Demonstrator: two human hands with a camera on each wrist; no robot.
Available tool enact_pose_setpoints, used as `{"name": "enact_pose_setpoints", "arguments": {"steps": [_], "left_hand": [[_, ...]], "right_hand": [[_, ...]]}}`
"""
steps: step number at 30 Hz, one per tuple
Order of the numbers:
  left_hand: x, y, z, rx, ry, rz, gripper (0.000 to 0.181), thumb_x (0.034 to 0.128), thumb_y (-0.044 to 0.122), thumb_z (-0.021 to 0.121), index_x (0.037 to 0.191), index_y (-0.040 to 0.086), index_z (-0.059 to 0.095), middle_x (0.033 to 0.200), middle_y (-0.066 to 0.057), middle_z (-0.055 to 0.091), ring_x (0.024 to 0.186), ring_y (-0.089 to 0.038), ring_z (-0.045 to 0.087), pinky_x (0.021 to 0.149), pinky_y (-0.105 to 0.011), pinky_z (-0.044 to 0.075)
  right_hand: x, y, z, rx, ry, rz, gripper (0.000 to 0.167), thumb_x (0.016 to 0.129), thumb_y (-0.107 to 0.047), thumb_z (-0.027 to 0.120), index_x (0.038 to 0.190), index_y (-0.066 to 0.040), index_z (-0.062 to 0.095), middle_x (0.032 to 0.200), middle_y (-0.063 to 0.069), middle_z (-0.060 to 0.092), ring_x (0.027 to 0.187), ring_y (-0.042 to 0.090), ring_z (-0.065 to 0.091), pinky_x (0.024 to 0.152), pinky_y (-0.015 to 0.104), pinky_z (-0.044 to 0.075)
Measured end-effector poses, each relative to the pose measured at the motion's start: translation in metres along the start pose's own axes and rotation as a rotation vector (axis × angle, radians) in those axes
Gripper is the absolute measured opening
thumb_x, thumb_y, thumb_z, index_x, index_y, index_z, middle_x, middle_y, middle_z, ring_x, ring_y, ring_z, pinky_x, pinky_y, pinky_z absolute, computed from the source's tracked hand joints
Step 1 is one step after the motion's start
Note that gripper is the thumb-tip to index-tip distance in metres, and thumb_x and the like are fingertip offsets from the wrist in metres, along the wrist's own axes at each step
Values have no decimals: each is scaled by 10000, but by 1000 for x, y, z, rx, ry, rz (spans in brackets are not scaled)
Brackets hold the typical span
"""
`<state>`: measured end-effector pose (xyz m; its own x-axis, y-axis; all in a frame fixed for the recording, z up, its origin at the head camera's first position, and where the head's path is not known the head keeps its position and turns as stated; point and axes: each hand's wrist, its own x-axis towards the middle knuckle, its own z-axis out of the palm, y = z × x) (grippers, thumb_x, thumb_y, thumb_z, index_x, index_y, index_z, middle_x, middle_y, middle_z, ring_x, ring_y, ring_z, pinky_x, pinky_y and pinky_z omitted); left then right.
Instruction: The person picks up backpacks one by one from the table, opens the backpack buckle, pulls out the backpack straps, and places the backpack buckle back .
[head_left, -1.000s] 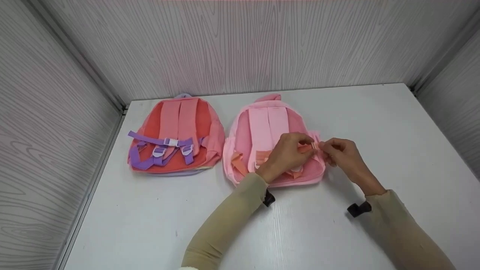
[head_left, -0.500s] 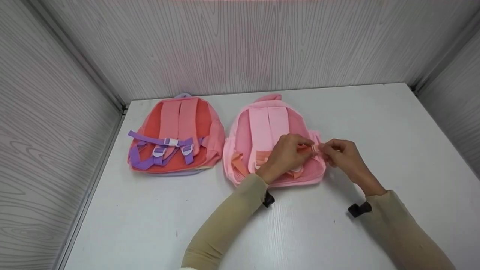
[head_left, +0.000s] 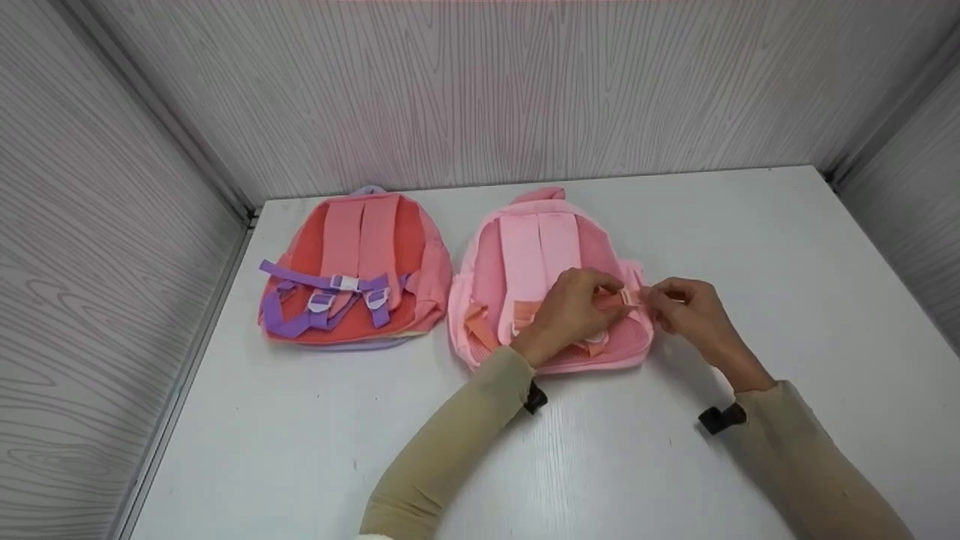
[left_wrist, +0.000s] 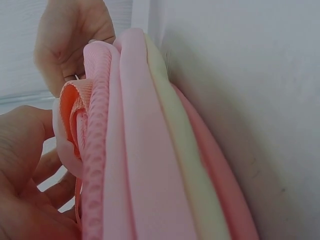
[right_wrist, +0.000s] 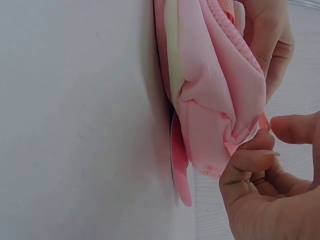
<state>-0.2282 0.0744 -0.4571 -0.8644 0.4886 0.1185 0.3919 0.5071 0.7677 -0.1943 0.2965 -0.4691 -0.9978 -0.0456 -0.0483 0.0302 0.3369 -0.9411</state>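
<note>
A pink backpack [head_left: 487, 247] lies with its straps up on the white table. At its right side, both hands are at an orange webbing strap [head_left: 609, 299] with a small pale buckle [head_left: 629, 297]. My left hand [head_left: 574, 307] reaches over the lower back panel and pinches the strap left of the buckle. From the right, my right hand [head_left: 690, 311] pinches the strap's other side between thumb and fingers. In the right wrist view, a bit of orange strap [right_wrist: 263, 121] shows at the right fingertips. The left fingers partly hide the strap.
A coral backpack [head_left: 300, 247] with purple straps [head_left: 300, 322] lies just left of the pink one, its white buckle [head_left: 346, 283] fastened. Grey wood-grain panels [head_left: 480, 97] stand behind the table [head_left: 300, 450] and at both sides.
The left fingertips have drawn back slightly to the left, so more of the buckle shows. The right hand and both backpacks stay nearly as they were.
</note>
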Motion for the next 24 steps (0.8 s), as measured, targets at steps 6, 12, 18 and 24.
{"name": "enact_pose_setpoints", "arguments": {"steps": [6,12,18,24], "left_hand": [[-9,2,-7,12,-5,-41,410,968,293,805,1338,129,742,1229,26,725,1063,-147,591,962,-255,519],[-21,5,-21,24,7,-16,438,961,271,815,1349,93,720,1296,-28,717,1150,-230,615,1033,-312,519],[-37,2,-40,31,20,18,442,964,251,809,1353,66,711,1317,-73,716,1154,-278,618,1038,-338,512],[-57,-1,-59,53,38,-15,469,991,301,775,1405,108,672,1394,-29,662,1256,-290,566,1105,-382,478]], "right_hand": [[-3,-2,-2,-27,20,-35,328,1066,-270,674,1084,55,717,738,-32,601,625,87,522,570,260,470],[-8,-5,-3,-61,41,-41,347,1067,-303,673,1153,32,699,891,10,667,755,117,610,651,261,541],[-12,-5,-2,-162,62,-44,369,1063,-333,677,1249,-16,706,1104,69,681,930,212,683,763,250,600],[-19,-1,-4,-186,51,-89,427,1052,-358,692,1315,-21,697,1252,146,676,1026,131,675,810,198,593]]}}
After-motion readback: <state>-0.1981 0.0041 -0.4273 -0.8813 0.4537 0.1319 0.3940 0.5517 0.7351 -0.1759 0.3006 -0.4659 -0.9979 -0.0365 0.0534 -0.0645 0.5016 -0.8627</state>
